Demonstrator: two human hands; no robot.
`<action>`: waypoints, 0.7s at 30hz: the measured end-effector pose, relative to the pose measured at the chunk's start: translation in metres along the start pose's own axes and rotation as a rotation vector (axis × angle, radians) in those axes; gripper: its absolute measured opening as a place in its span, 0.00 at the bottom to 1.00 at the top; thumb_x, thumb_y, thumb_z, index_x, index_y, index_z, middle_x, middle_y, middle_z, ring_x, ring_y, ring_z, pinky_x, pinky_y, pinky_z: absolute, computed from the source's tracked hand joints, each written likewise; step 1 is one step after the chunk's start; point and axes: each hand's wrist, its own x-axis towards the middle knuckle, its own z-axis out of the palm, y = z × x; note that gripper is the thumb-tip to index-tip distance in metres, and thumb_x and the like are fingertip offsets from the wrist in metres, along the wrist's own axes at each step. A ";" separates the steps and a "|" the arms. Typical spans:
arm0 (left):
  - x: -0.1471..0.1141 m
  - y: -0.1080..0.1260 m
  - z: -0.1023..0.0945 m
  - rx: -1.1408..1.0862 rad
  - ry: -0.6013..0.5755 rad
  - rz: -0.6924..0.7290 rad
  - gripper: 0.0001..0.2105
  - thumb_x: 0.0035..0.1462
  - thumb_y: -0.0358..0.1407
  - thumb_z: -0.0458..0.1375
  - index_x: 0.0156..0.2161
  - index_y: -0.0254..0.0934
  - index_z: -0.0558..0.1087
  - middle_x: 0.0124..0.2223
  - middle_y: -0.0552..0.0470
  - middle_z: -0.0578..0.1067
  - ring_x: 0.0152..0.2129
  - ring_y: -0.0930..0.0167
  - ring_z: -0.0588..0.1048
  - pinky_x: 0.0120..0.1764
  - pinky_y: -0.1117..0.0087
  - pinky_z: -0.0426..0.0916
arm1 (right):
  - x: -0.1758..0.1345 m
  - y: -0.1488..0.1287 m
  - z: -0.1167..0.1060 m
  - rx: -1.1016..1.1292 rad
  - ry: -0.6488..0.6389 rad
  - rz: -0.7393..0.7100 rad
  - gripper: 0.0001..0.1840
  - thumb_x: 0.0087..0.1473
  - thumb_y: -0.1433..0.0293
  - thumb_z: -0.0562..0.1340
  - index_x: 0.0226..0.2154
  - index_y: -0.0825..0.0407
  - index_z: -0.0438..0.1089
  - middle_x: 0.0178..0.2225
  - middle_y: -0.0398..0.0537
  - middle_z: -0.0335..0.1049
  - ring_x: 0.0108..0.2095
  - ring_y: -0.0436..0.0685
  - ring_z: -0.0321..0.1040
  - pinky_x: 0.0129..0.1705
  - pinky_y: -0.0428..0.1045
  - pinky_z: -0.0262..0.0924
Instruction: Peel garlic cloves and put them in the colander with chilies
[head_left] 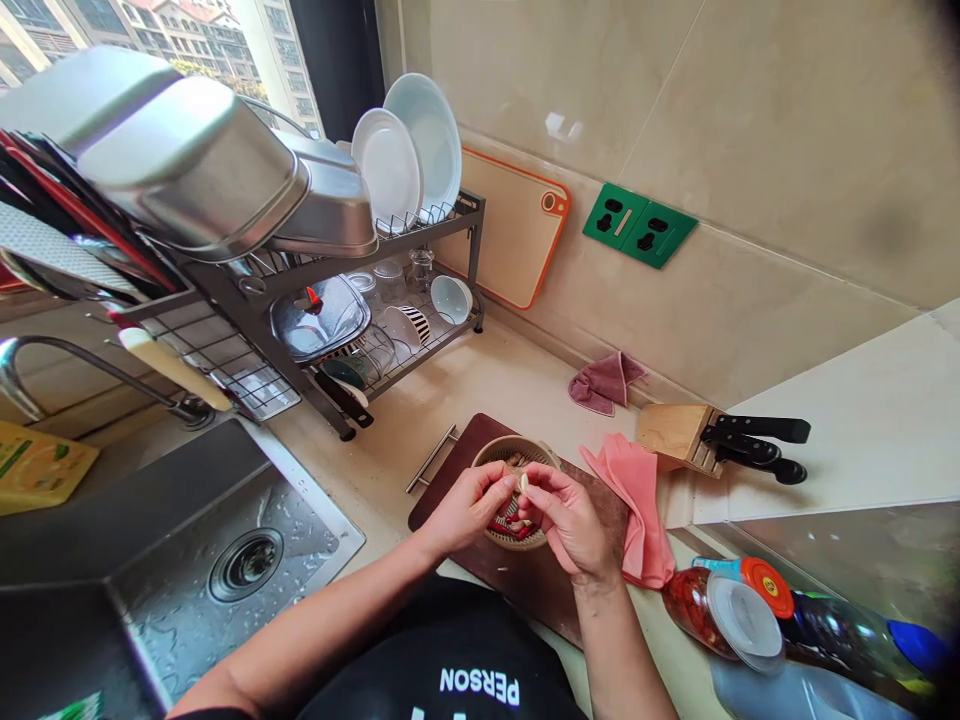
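A pale garlic clove (523, 482) is pinched between the thumb and fingers of my right hand (566, 515). My left hand (474, 505) meets it from the other side, its thumb and fingertips closed at the clove; whether it grips the clove or a bit of skin is too small to tell. Both hands are over a beige woven-look basket (536, 446), which holds red chillies (511, 524) and other pieces partly hidden by my fingers. Beneath the basket lies a dark reddish-brown cutting board (487, 580) with a metal handle at its far left.
To the left are a wet steel sink (300, 540) and a loaded dish rack (315, 270). A pink rubber glove (634, 510), a knife block (675, 435) and a mauve cloth (606, 384) lie to the right. Jars (739, 615) and bottles crowd the near right.
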 end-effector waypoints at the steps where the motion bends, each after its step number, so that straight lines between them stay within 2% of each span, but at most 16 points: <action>1: 0.000 -0.001 0.001 -0.037 0.001 -0.016 0.18 0.59 0.46 0.49 0.25 0.34 0.63 0.22 0.57 0.62 0.20 0.77 0.58 0.24 0.76 0.55 | 0.000 -0.001 -0.001 0.060 -0.021 0.026 0.14 0.41 0.69 0.71 0.34 0.53 0.74 0.24 0.41 0.71 0.24 0.47 0.67 0.26 0.42 0.65; 7: 0.001 -0.006 0.007 -0.308 -0.011 -0.119 0.17 0.55 0.47 0.53 0.24 0.34 0.61 0.21 0.58 0.62 0.17 0.79 0.57 0.22 0.77 0.54 | -0.003 0.000 -0.005 0.275 -0.113 0.116 0.14 0.42 0.71 0.71 0.35 0.51 0.73 0.27 0.41 0.71 0.24 0.45 0.67 0.28 0.41 0.66; 10: -0.002 -0.003 0.011 -0.385 -0.004 -0.143 0.17 0.53 0.46 0.54 0.25 0.34 0.61 0.22 0.58 0.62 0.16 0.80 0.56 0.21 0.78 0.52 | -0.006 0.000 -0.004 0.246 -0.115 0.068 0.14 0.42 0.71 0.70 0.35 0.50 0.72 0.29 0.41 0.71 0.26 0.46 0.68 0.30 0.41 0.66; 13: -0.006 0.003 0.014 -0.430 -0.030 -0.169 0.14 0.53 0.44 0.54 0.27 0.34 0.62 0.24 0.57 0.64 0.19 0.78 0.60 0.22 0.78 0.55 | -0.011 0.000 -0.003 0.140 -0.111 -0.023 0.13 0.44 0.70 0.70 0.34 0.50 0.71 0.28 0.41 0.71 0.26 0.47 0.68 0.29 0.42 0.65; 16: -0.011 0.006 0.015 -0.369 -0.059 -0.159 0.15 0.55 0.45 0.52 0.25 0.35 0.61 0.24 0.57 0.62 0.20 0.77 0.60 0.24 0.77 0.55 | -0.014 0.000 -0.003 0.010 -0.091 -0.082 0.12 0.44 0.69 0.70 0.34 0.51 0.71 0.27 0.41 0.71 0.25 0.48 0.67 0.27 0.43 0.64; 21: -0.015 0.004 0.016 -0.067 -0.047 -0.008 0.19 0.59 0.48 0.47 0.27 0.33 0.64 0.24 0.56 0.62 0.22 0.76 0.59 0.26 0.75 0.55 | -0.016 -0.001 0.001 -0.222 -0.076 -0.180 0.10 0.44 0.68 0.69 0.33 0.51 0.72 0.30 0.43 0.71 0.29 0.51 0.69 0.32 0.45 0.67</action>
